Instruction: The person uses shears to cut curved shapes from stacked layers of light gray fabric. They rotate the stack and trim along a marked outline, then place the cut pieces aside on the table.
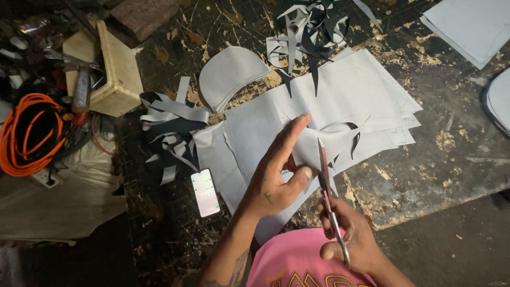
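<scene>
- While the left hand (276, 178) lies flat, fingers spread, on a stack of grey fabric sheets (340, 114) at the tabletop's centre, it pins the top sheet so the cut line stays taut.
- The right hand (353, 234), at 5 o'clock, is clamped around a pair of slim metal scissors (328, 196), blades nearly together and aimed toward 12 o'clock into the sheet.
- A curved grey cut piece (231, 74) sits at 11 o'clock, set clear of the stack.
- Dark trimmed strips (170, 130) pile at 9 o'clock; a lit phone (205, 192) lies just beside them.
</scene>
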